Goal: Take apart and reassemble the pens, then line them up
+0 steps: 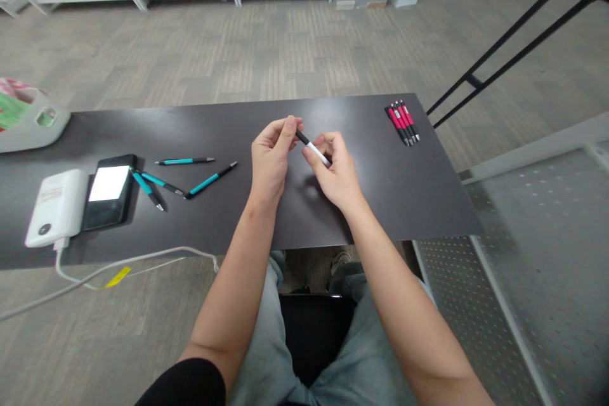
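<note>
Above the middle of the dark table, a black and white pen [311, 144] is held slantwise between my two hands. My left hand [275, 151] pinches its black end between thumb and fingers. The white end sits in the fingers of my right hand [335, 168], and its tip there is partly covered. Left of my hands lie several blue and black pens [212, 181], scattered at angles. A tidy row of several pink and black pens [403, 122] rests near the far right corner.
A black phone [108, 210] with a lit screen lies beside a white power bank [57, 208]. From the power bank a white cable [143, 258] runs along the table's front edge. At the far left stands a white basket [52, 124]. Black metal bars [499, 54] rise behind the right end.
</note>
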A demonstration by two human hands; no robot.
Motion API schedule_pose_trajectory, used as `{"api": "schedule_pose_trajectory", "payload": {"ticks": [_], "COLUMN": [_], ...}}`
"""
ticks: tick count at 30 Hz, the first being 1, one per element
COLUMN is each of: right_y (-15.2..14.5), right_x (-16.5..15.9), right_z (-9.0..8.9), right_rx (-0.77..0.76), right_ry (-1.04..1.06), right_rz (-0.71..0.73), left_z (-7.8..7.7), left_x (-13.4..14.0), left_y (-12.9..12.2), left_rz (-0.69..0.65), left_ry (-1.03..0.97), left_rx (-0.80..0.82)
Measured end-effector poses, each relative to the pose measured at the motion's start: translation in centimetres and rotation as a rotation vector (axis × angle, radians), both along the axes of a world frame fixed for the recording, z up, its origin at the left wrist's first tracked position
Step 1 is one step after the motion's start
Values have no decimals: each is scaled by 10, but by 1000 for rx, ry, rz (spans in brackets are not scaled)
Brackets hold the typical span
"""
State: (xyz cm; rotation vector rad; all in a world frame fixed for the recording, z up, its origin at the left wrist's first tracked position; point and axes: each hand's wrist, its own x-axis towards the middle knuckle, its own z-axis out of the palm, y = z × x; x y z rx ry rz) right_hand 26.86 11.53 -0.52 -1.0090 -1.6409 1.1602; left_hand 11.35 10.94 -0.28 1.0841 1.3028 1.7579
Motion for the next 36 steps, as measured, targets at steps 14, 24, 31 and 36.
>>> {"api": "schedule_pose_trajectory", "payload": {"ticks": [14, 24, 31, 36], "right_y": [4, 11, 12, 6], "right_x": [14, 29, 30, 17], "right_z": [-5, -3, -4, 0], "right_rx": [35, 48, 34, -220], "right_ry": [-66, -97, -93, 103], "right_rz": [4, -31, -14, 110], "left_z": [-6, -29, -15, 3], "left_x": [-40, -67, -65, -41], "left_y": [-1, -11, -15, -13], "left_rz": [90, 82, 62, -270], "left_ry": [206, 842, 746, 232], "left_rx": [-9, -356, -357, -59]}}
